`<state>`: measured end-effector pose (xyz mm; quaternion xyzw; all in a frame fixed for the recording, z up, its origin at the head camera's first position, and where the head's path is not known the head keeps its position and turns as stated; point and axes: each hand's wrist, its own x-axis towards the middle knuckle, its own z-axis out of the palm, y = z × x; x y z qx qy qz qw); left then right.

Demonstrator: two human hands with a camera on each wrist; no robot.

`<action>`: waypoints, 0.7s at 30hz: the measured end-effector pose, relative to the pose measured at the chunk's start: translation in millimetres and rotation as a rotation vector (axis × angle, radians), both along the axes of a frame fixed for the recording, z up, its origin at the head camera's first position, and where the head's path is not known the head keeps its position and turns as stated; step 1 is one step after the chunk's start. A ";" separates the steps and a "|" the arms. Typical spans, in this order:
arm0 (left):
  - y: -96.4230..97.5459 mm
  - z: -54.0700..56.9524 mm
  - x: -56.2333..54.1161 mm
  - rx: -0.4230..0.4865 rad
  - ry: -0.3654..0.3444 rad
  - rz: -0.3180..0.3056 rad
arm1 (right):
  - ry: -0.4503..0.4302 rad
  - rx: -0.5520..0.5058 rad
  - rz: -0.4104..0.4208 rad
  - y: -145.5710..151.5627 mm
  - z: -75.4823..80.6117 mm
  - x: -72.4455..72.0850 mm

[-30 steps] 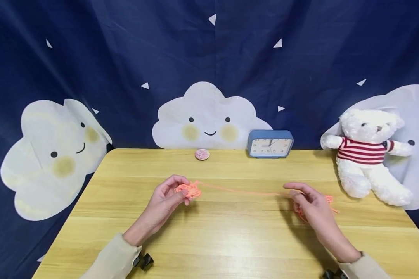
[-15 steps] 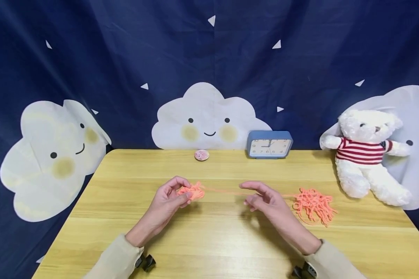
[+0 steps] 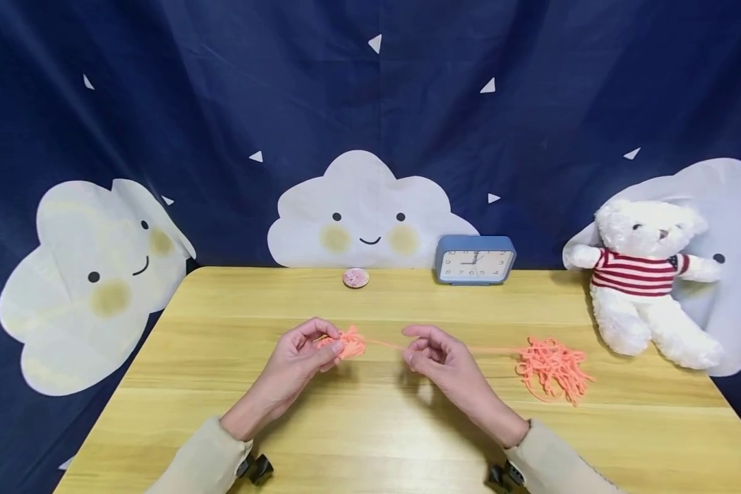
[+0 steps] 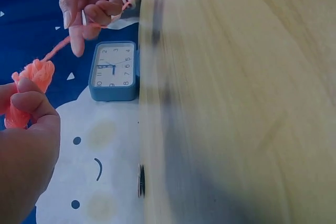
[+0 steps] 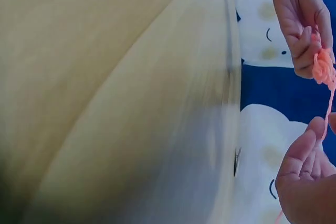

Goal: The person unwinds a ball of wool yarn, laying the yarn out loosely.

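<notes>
Tabletop (image 3: 370, 432) spreads beneath the right hand (image 3: 447, 366), fingers seemingly curled about a yarn strand (image 3: 383, 343), and the left hand (image 3: 298, 363), which pinches a coral bundle (image 3: 354, 345) above the wood. Beyond the right hand lies a loose heap (image 3: 554, 368); its tangled loops could snag and knot under a sharp pull. The bundle might shed turns should that pinch slacken. Thinnest, the strand could twist if jerked.

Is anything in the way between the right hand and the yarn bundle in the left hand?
Nothing visible blocks it: between the right hand and the yarn bundle in the left hand, only an orange yarn strand spans the gap. The alarm clock stands farther back.
</notes>
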<state>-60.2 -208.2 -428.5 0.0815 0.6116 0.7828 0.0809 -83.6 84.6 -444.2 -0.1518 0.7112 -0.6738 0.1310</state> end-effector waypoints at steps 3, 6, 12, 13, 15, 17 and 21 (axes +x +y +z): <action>0.0 1.7 0.4 -0.006 0.001 0.015 | 0.023 0.030 0.003 4.0 1.4 -0.4; -0.7 3.5 1.0 -0.015 0.019 0.026 | 0.051 0.060 -0.001 10.9 3.3 -0.7; -2.4 3.7 2.0 -0.010 0.052 0.043 | 0.115 0.099 -0.075 26.8 6.7 0.3; -2.9 3.5 2.1 -0.009 0.055 0.046 | 0.119 0.100 -0.086 29.3 7.1 0.6; -4.3 2.9 2.2 -0.013 0.064 0.055 | 0.119 0.104 -0.108 34.0 7.6 1.1; -6.0 2.5 2.2 -0.016 0.074 0.061 | 0.103 0.105 -0.133 39.0 7.6 1.5; -7.8 4.2 2.0 -0.005 0.084 0.069 | 0.060 0.111 -0.189 50.7 6.4 2.1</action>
